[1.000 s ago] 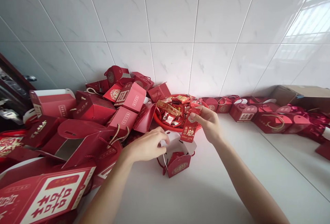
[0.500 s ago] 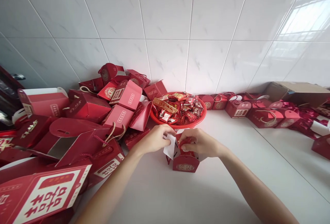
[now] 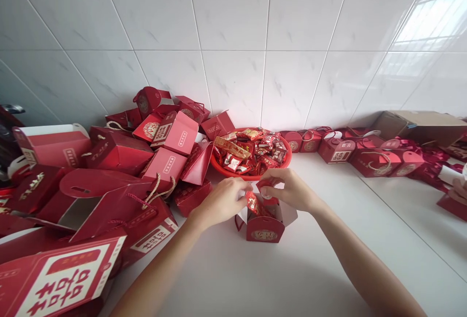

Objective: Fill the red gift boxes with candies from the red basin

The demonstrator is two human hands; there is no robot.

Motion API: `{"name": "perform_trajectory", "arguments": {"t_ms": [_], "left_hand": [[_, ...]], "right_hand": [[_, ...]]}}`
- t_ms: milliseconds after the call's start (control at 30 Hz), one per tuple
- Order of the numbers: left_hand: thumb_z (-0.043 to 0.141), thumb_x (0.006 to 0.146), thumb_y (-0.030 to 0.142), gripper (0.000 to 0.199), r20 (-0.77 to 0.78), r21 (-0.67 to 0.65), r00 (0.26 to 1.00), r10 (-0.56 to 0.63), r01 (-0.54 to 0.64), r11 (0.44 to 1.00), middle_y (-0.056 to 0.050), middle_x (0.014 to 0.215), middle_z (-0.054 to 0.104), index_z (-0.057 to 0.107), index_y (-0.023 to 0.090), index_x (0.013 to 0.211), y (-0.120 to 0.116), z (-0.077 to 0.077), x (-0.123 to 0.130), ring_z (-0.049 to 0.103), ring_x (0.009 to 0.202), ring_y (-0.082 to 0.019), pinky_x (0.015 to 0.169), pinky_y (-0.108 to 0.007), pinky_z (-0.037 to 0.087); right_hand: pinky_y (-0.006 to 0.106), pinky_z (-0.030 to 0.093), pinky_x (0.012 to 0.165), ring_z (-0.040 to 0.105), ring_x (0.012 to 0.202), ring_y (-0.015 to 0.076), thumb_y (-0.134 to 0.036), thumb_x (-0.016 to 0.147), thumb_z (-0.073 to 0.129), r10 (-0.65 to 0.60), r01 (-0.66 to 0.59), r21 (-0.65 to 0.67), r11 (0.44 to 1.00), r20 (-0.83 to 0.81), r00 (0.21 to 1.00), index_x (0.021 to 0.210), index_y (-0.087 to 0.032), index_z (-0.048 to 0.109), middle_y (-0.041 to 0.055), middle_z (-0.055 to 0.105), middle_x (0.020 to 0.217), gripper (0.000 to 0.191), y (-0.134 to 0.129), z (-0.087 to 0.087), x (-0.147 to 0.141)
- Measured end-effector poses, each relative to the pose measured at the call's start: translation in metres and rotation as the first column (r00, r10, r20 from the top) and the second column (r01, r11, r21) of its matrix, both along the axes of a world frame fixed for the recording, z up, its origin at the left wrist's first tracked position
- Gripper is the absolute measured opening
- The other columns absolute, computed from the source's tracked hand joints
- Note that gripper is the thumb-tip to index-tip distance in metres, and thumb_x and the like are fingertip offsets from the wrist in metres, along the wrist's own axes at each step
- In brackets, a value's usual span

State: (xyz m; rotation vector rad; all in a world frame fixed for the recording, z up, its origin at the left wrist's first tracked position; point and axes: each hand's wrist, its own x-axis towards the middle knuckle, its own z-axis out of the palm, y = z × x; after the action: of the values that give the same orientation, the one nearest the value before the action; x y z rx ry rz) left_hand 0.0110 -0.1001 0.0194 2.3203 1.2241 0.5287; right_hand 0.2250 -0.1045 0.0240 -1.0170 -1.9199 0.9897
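A small red box (image 3: 265, 229) stands upright and open on the white table, its white-lined side flaps spread. Over its left side, my left hand (image 3: 223, 200) pinches a red wrapped candy (image 3: 252, 202) at the opening. My right hand (image 3: 292, 189) is closed on a red piece (image 3: 267, 188) above the back of the box; whether that is a packet or part of the box I cannot make out. Just behind both hands sits a red basin (image 3: 233, 173) full of wrapped candies.
Red boxes (image 3: 120, 151) lie heaped on the left. Along the wall at right stand more red boxes (image 3: 375, 164) and a cardboard box (image 3: 423, 125). Another person's hand (image 3: 458, 191) shows at the right edge.
My left hand has let go of the white flap and now holds a candy. My right hand has risen slightly, and the box opening shows more.
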Motion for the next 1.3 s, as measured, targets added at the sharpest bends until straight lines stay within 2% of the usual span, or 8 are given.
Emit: {"name": "perform_trajectory", "arguments": {"t_ms": [200,367,500,633,800,967,1100,1300], "left_hand": [[0.061,0.087,0.015,0.02,-0.096,0.006,0.995,0.011,-0.01,1.0,-0.005,0.106,0.077,0.076,0.02,0.098,-0.004,0.001,0.001,0.069,0.104,-0.024,0.091,-0.03,0.049],[0.062,0.091,0.028,0.018,-0.127,0.001,0.992,0.026,-0.027,1.0,-0.006,0.106,0.074,0.074,0.02,0.101,-0.007,0.0,0.004,0.068,0.105,-0.025,0.087,-0.03,0.048],[0.066,0.086,0.023,0.02,-0.195,0.011,0.981,0.01,-0.008,1.0,-0.007,0.108,0.071,0.073,0.02,0.105,-0.009,-0.005,0.007,0.066,0.106,-0.026,0.088,-0.033,0.048],[0.065,0.083,0.013,0.024,-0.237,0.07,0.971,-0.008,0.025,0.997,-0.008,0.108,0.07,0.075,0.021,0.103,-0.01,-0.006,0.01,0.063,0.109,-0.026,0.094,-0.036,0.045],[0.067,0.08,0.019,0.017,-0.227,0.032,0.967,-0.113,0.123,0.992,-0.007,0.099,0.073,0.08,0.023,0.091,-0.003,-0.003,0.012,0.065,0.101,-0.026,0.09,-0.034,0.046],[0.06,0.067,0.002,0.029,-0.242,-0.132,0.95,-0.198,0.17,0.976,-0.001,0.08,0.079,0.078,0.024,0.07,0.01,0.004,0.022,0.07,0.083,-0.021,0.08,-0.03,0.047],[0.056,0.059,-0.009,0.036,-0.399,-0.078,0.905,-0.147,0.126,0.989,0.001,0.075,0.079,0.072,0.024,0.062,0.01,0.011,0.035,0.07,0.082,-0.022,0.09,-0.036,0.044],[0.064,0.061,-0.008,0.026,-0.554,0.048,0.83,-0.067,0.112,0.993,-0.009,0.07,0.073,0.064,0.018,0.06,0.005,0.021,0.053,0.072,0.084,-0.029,0.087,-0.038,0.047]], "right_hand": [[0.032,0.056,0.07,0.069,0.076,0.0196,-0.015,0.079,0.063,0.156,-0.148,-0.067,0.987,0.149,0.976,0.084,-0.019,0.074,0.0039,0.077,0.084,0.013,0.0,-0.006,0.002],[0.033,0.053,0.073,0.068,0.081,0.0211,-0.02,0.081,0.063,-0.026,0.006,0.089,0.996,0.224,0.974,0.088,-0.021,0.072,0.0053,0.075,0.088,0.011,0.0,0.001,0.015],[0.031,0.045,0.061,0.062,0.07,0.0212,-0.033,0.078,0.072,-0.246,0.207,0.136,0.969,0.417,0.875,0.084,-0.022,0.067,0.0048,0.07,0.078,0.014,-0.009,0.009,0.029],[0.028,0.038,0.054,0.057,0.062,0.0195,-0.033,0.074,0.076,-0.241,0.258,0.04,0.965,0.513,0.824,0.092,-0.024,0.064,0.0009,0.065,0.069,0.024,-0.024,-0.001,0.038],[0.026,0.039,0.054,0.053,0.06,0.0157,-0.023,0.077,0.06,-0.234,0.276,-0.064,0.959,0.37,0.899,0.084,-0.022,0.063,-0.0015,0.061,0.066,0.008,-0.03,-0.024,0.04],[0.028,0.041,0.057,0.052,0.06,0.0156,-0.031,0.078,0.059,-0.288,0.31,-0.067,0.948,0.228,0.93,0.076,-0.021,0.064,-0.0002,0.059,0.065,0.011,-0.024,-0.037,0.033],[0.032,0.045,0.063,0.055,0.063,0.0169,-0.033,0.078,0.06,-0.313,0.323,-0.054,0.945,0.136,0.94,0.075,-0.02,0.065,0.0019,0.064,0.07,0.014,-0.021,-0.043,0.027],[0.032,0.047,0.061,0.058,0.062,0.0174,-0.035,0.077,0.06,-0.342,0.341,-0.087,0.936,0.012,0.94,0.075,-0.02,0.063,0.0034,0.065,0.073,0.016,-0.021,-0.047,0.022]]}}
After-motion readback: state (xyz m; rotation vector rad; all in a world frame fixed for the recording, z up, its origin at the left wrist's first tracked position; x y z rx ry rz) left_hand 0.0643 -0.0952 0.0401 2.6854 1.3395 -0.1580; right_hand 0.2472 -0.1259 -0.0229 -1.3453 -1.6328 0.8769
